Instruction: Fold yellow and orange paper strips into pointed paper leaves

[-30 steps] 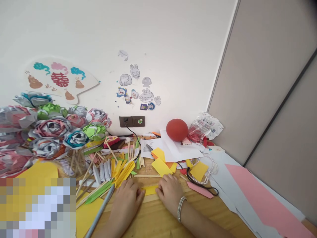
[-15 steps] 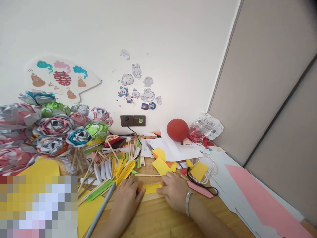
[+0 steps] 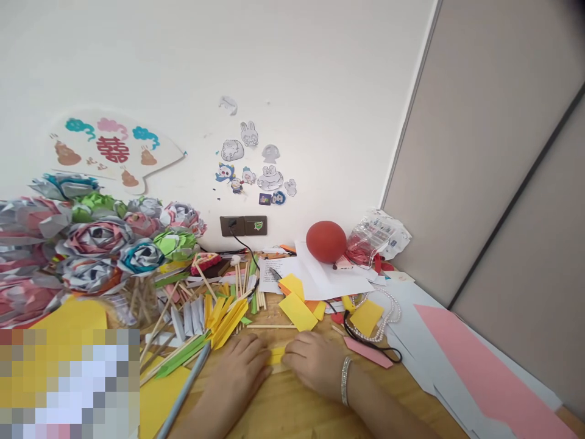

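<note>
A folded yellow paper strip [image 3: 276, 355] lies on the wooden table between my two hands, only its middle showing. My left hand [image 3: 247, 358] has bent fingers closed over the strip's left end. Over the right end, my right hand [image 3: 311, 361] presses with curled fingers, a sparkling bracelet on its wrist. The fingertips are partly hidden, so the exact grip on the paper does not show. Just beyond the hands lie a thin wooden stick [image 3: 272, 326] and a yellow paper piece [image 3: 299, 311]. Folded yellow strips [image 3: 226, 320] are bunched left of them.
Paper flowers [image 3: 100, 238] crowd the left side. A grey rod [image 3: 185, 390] slants beside my left forearm. At the back sit a red balloon [image 3: 326, 241] and white sheets [image 3: 338, 286]. A bead string [image 3: 395, 311] and pink paper [image 3: 475, 360] lie on the right.
My hands have come closer together, covering more of the yellow strip. The right hand has turned flatter, its fingers lower over the paper. The view has shifted slightly.
</note>
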Demonstrator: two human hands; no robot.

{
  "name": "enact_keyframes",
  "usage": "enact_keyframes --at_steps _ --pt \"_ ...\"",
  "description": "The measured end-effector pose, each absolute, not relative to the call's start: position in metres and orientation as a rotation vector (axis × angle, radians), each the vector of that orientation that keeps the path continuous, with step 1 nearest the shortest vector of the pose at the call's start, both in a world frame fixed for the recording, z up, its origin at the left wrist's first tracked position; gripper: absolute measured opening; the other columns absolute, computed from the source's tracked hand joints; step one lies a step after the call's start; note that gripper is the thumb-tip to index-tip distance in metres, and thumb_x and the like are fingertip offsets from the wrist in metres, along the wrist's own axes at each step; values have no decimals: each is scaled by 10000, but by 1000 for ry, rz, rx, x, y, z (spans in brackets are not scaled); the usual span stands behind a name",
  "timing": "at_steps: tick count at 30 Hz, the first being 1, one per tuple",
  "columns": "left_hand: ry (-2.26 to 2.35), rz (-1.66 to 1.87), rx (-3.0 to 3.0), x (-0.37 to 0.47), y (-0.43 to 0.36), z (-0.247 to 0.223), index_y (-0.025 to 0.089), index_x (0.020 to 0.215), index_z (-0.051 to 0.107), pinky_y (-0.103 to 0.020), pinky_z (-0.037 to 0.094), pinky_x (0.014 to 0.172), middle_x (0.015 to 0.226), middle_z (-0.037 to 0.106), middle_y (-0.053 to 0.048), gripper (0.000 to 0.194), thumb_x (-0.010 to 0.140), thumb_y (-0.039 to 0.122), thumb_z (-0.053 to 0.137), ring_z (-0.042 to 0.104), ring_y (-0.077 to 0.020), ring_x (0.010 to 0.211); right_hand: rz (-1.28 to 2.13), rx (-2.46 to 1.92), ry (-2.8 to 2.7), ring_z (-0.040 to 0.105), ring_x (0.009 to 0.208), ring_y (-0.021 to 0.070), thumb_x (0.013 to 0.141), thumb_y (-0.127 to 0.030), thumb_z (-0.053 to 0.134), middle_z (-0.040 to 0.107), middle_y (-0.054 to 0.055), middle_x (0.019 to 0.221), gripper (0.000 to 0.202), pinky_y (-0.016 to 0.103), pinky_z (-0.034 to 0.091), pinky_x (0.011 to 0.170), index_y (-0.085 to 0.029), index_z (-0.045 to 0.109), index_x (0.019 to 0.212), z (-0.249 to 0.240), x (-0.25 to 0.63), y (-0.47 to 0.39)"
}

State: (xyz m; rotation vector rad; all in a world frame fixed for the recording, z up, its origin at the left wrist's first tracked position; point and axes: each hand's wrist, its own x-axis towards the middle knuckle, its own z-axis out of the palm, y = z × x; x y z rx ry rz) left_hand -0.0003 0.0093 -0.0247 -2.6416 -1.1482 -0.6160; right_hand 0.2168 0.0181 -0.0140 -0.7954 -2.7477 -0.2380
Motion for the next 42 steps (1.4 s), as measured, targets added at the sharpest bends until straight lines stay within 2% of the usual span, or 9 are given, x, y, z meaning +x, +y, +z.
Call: enact_keyframes --at_steps 4,8,12,21,26,30,35,38,42 --pt "-1180 -455 -2546 3 6 -23 204 912 638 -420 454 797 935 637 -43 110 805 193 618 560 -263 907 -257 -944 -2661 500 852 180 883 -252 534 619 29 904 109 299 395 722 -188 600 941 -23 208 24" --pt "-1144 -330 -2509 2 7 -20 194 872 642 -390 469 707 830 641 -25 72 818 176 597 578 -243 790 -299 -1054 -2626 502 793 166 883 -199 538 602 19 820 130 281 384 666 -181 618 782 -28 203 27" --pt "-1038 -313 -2507 -3 9 -19 168 748 620 -343 453 624 754 633 -20 134 826 92 541 569 -212 688 -269 -1070 -2604 506 792 170 873 -165 536 602 28 808 142 278 378 652 -166 623 761 -26 202 25" --pt "-1536 -494 -2677 2 5 -2 180 710 565 -301 447 695 787 617 -34 191 869 179 459 579 -195 765 215 -1330 -2273 535 827 157 800 -94 561 612 20 822 119 250 393 712 -162 622 724 -20 199 18" --pt "-1915 -512 -2610 9 11 -1 177 718 557 -295 440 684 790 623 -49 192 859 261 457 588 -207 772 269 -1400 -2251 548 841 160 824 -135 579 623 11 859 127 257 391 733 -207 660 890 -20 198 22" --pt "-1945 -363 -2502 10 12 -3 173 726 563 -331 440 709 790 630 -63 216 867 287 444 594 -231 785 87 -1437 -2416 524 866 186 872 -172 533 595 35 902 187 277 394 716 -261 674 956 -17 196 20" --pt "-1715 -314 -2382 11 4 -7 150 804 601 -376 468 750 868 653 -100 214 865 155 396 615 -258 853 65 -1157 -2585 441 1050 255 839 -493 562 508 71 1198 422 390 385 869 -320 538 1223 -16 195 10" --pt "-1450 -348 -2331 15 -1 -24 128 915 632 -438 458 846 1003 665 -136 296 812 50 365 609 -289 968 151 -1168 -2567 398 1123 253 857 -503 527 439 69 1310 441 405 355 939 -304 513 1251 -16 196 6" --pt "-1192 -544 -2371 18 -4 -60 117 1228 516 -394 441 939 1271 560 -146 379 896 219 364 529 -265 1159 199 -1213 -2584 382 1163 265 848 -517 525 396 61 1381 454 424 335 976 -288 524 1241 -12 198 3"
